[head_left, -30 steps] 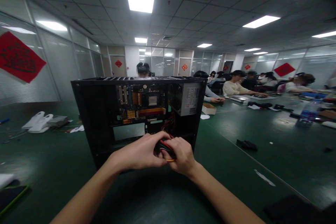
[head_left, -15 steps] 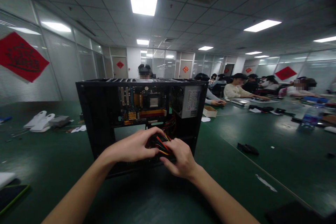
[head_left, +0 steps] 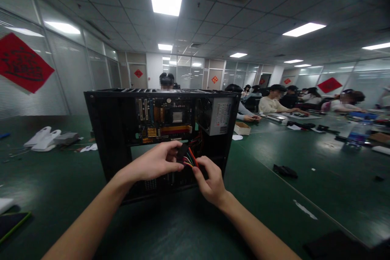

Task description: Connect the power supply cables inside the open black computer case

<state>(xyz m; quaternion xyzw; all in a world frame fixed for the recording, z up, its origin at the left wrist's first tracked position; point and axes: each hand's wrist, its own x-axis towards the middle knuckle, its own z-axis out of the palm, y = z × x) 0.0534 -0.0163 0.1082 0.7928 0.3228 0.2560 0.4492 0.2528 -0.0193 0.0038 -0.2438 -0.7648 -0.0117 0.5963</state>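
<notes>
A black computer case (head_left: 103, 130) stands open-sided on the green table in front of me. In front of its lower part, my left hand (head_left: 160, 160) grips a black cable connector (head_left: 183, 151) between thumb and fingers. Red, yellow, green and white wires run from it. My right hand (head_left: 211, 178) pinches this power cable (head_left: 191, 158) just to the right. Inside the case are a motherboard (head_left: 163, 115) and, at the upper right, a silver power supply (head_left: 219, 117) with a fan. More dark wires hang below the power supply.
On the left lie a white plastic bag (head_left: 45, 140) and a grey box (head_left: 67, 139). A small open box (head_left: 242, 128), a black item (head_left: 284, 171) and a plastic bottle (head_left: 358, 135) are to the right. Several people sit along the table farther back.
The black connector now shows at my left fingertips, raised slightly. My right hand has shifted a little right along the wires, and the cable bundle is more exposed between the hands.
</notes>
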